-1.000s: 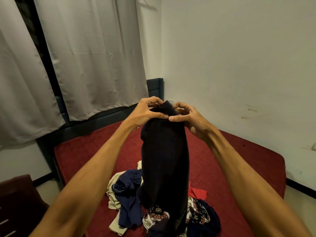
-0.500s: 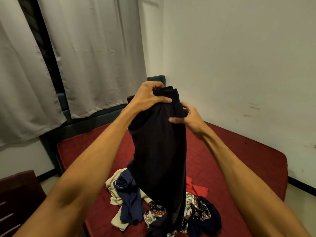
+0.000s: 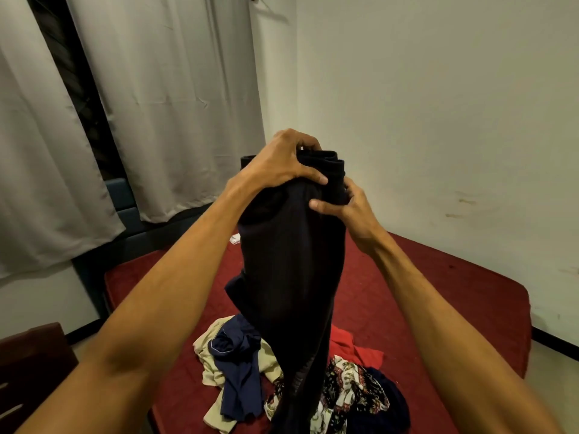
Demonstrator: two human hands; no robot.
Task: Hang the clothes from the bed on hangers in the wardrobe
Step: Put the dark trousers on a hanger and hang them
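Left grip [image 3: 282, 164]: curled over the bunched top hem of the garment [image 3: 291, 270], thumb pressed on the near face and fingers hooked over the far side.
Right grip [image 3: 347, 208]: just below and to the right of the left one. Its thumb and fingers pinch the fabric under the hem.
Garment: black, held up in the air over the bed [image 3: 438, 283], between the two forearms. The top edge is folded in thick rolls and the left edge juts out past the left wrist. The body hangs straight down, and its lower end runs out of view in front of the pile [image 3: 238, 368].
Pile: on the near part of the bed, under the garment. Navy, cream, red [image 3: 360, 349] and patterned [image 3: 347, 383] pieces overlap.
Bed edges: bare red mattress stretches behind and to the right of the garment, out to a rounded right corner. A strip of floor lies between that side and the wall [image 3: 438, 104].
Left side: a dark headboard [image 3: 125, 211] under the curtains [image 3: 172, 104], and a dark wooden piece [image 3: 31, 364] near the bed's left edge.
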